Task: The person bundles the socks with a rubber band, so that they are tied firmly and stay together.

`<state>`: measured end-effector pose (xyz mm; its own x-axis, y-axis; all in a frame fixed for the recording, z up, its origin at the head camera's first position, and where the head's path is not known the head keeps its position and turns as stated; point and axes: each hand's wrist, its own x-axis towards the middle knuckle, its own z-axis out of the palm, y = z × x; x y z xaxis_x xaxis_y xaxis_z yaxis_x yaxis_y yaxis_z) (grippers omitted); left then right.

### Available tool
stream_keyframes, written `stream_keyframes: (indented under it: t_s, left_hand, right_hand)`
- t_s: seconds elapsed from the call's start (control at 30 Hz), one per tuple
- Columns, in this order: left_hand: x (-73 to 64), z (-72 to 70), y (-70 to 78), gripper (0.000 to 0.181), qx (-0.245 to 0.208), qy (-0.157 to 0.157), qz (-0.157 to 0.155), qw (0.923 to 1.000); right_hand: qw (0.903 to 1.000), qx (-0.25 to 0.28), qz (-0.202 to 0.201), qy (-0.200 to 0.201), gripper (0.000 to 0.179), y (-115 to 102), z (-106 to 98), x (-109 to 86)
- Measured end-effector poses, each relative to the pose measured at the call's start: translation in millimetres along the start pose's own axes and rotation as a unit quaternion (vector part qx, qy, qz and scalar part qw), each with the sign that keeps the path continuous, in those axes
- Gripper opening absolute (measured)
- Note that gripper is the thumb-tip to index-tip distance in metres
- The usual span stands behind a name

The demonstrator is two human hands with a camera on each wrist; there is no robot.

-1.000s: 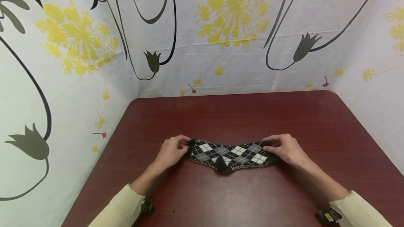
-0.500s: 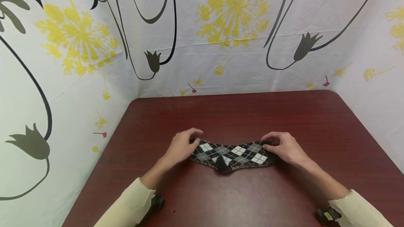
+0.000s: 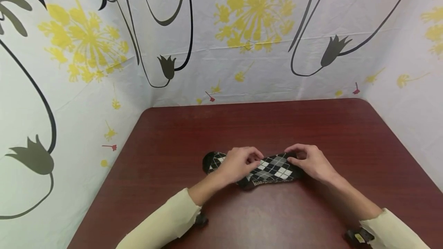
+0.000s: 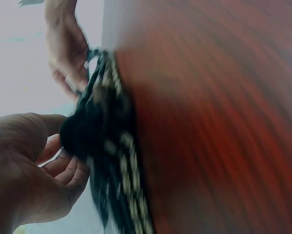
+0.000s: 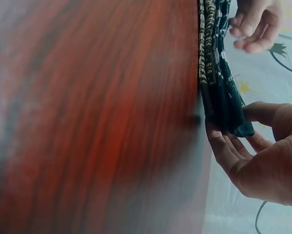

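Note:
An argyle sock in black, grey and white lies flat across the middle of the table, its dark toe to the left and its cuff to the right. Layered edges of the fabric show in the right wrist view. My right hand pinches the cuff end between thumb and fingers. Over the middle of the sock is my left hand, fingers loosely bent with nothing between them, hiding part of the pattern. In the left wrist view the dark heel sits in front of that hand's fingers.
The dark red wooden table has rounded far corners. White cloth printed with yellow flowers and grey tulips hangs behind and at both sides. A dark band-mounted device sits at the right wrist.
My left hand has left the toe end and moved right, to over the middle of the sock, uncovering the toe. The right hand stays at the cuff; the sock lies as before.

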<state>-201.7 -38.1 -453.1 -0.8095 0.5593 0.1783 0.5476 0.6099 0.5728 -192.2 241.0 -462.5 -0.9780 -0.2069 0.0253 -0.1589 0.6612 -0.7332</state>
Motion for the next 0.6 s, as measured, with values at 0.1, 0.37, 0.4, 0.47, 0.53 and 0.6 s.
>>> stream_keyframes:
  t_s: [0.1, 0.37, 0.4, 0.47, 0.53, 0.6]
  left_hand:
    - [7.3, 15.5, 10.5, 0.019, 0.029, -0.027, 0.014, 0.9991]
    - [16.5, 36.5, 23.7, 0.036, 0.128, -0.055, 0.011, 0.9901]
    - [16.7, 37.3, 24.1, 0.037, 0.134, -0.055, 0.01, 0.9894]
    - [16.7, 38.6, 24.6, 0.038, 0.138, -0.056, 0.01, 0.9888]
    - [16.0, 38.6, 25.1, 0.037, 0.136, -0.056, 0.011, 0.9891]
    - [14.7, 36.7, 25.7, 0.036, 0.13, -0.06, 0.017, 0.9896]
  right_hand:
    - [0.9998, 0.014, -0.012, -0.007, 0.025, 1, 0, -1.8]
    - [0.9972, -0.007, -0.072, -0.017, 0.033, 2, 3, -3.3]
    - [0.9967, -0.011, -0.079, -0.017, 0.035, 2, 4, -3.6]
    - [0.9956, -0.024, -0.09, -0.015, 0.038, 2, 4, -4.5]
    - [0.9948, -0.033, -0.095, -0.012, 0.039, 2, 4, -5.5]
    - [0.9944, -0.041, -0.097, -0.011, 0.042, 2, 4, -6.8]
